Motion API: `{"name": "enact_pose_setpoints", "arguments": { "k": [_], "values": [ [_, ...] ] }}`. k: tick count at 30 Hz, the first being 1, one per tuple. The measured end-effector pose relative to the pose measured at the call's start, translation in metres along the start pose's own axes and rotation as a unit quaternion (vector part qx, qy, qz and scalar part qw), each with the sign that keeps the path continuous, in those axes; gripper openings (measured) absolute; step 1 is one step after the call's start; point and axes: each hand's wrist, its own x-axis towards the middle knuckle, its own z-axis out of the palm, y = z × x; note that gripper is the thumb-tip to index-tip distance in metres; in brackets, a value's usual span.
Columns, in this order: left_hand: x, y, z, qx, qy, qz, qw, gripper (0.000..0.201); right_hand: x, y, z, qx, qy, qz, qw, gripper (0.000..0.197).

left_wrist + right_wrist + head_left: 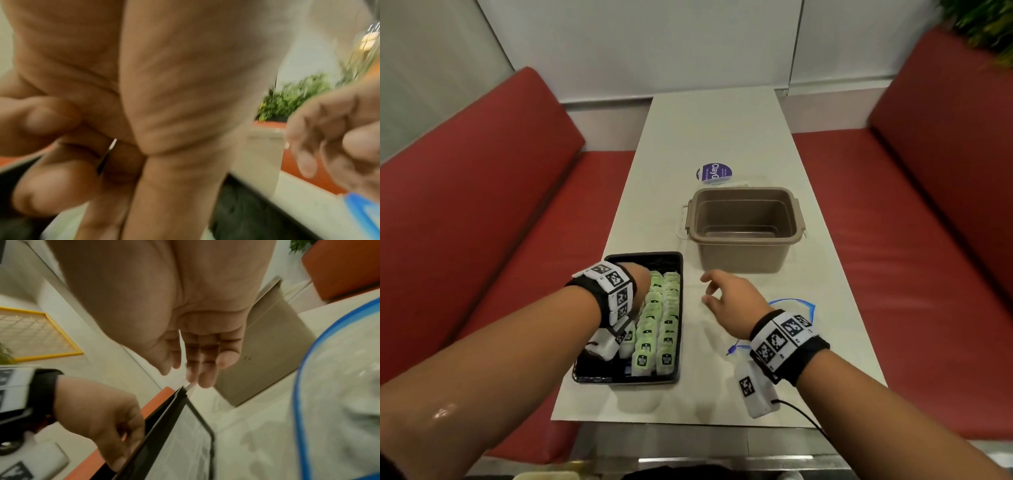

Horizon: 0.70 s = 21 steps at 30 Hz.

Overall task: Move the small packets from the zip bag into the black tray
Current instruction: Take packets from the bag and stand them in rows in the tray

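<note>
The black tray (pixel 678 263) lies at the near left of the table, holding rows of small green and white packets (pixel 658 325). My left hand (pixel 641 278) reaches down into the tray's left side, its fingers hidden behind the wrist. In the blurred left wrist view its curled fingers (pixel 51 116) pinch a thin pale-edged packet (pixel 111 147). My right hand (pixel 714 291) hovers over the table between the tray and the clear zip bag (pixel 792 308), fingers relaxed and holding nothing. The bag's blue zip edge (pixel 302 369) lies just right of this hand (pixel 195 373).
A brown plastic bin (pixel 743 260) stands empty behind the right hand. A round purple sticker (pixel 714 172) lies on the table beyond it. Red bench seats (pixel 482 222) flank the narrow white table (pixel 722 130) on both sides.
</note>
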Motion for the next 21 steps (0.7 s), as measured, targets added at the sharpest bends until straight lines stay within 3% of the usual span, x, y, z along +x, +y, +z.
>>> {"name": "enact_pose_setpoints", "arguments": {
  "k": [2,7,11,13,16,18,21],
  "values": [
    [-0.031,0.008,-0.028,-0.037,0.007,0.004,0.999,0.028,-0.006,0.019,-0.016,0.006,0.035,0.010,0.999,0.026],
    [-0.055,0.054,-0.072,-0.110,0.089,0.107,0.984,0.035,-0.024,0.067,-0.059,-0.016,0.082,0.054,0.995,0.011],
    [-0.049,0.125,-0.073,-0.236,0.163,0.184,0.940,0.023,-0.036,0.095,-0.068,-0.072,0.031,0.079,0.994,0.010],
    [-0.037,0.161,-0.061,-0.297,0.141,0.205,0.922,0.022,-0.040,0.105,-0.064,-0.101,-0.008,0.077,0.992,0.012],
    [-0.017,0.203,-0.038,-0.265,0.114,0.164,0.943,0.025,-0.043,0.121,-0.059,-0.132,-0.054,0.067,0.988,0.019],
    [-0.004,0.218,-0.022,-0.233,0.131,0.119,0.956,0.026,-0.043,0.131,-0.057,-0.159,-0.089,0.066,0.981,0.027],
    [0.007,0.225,-0.005,-0.240,0.171,0.077,0.952,0.022,-0.044,0.143,-0.052,-0.187,-0.130,0.075,0.971,0.039]
  ]
}}
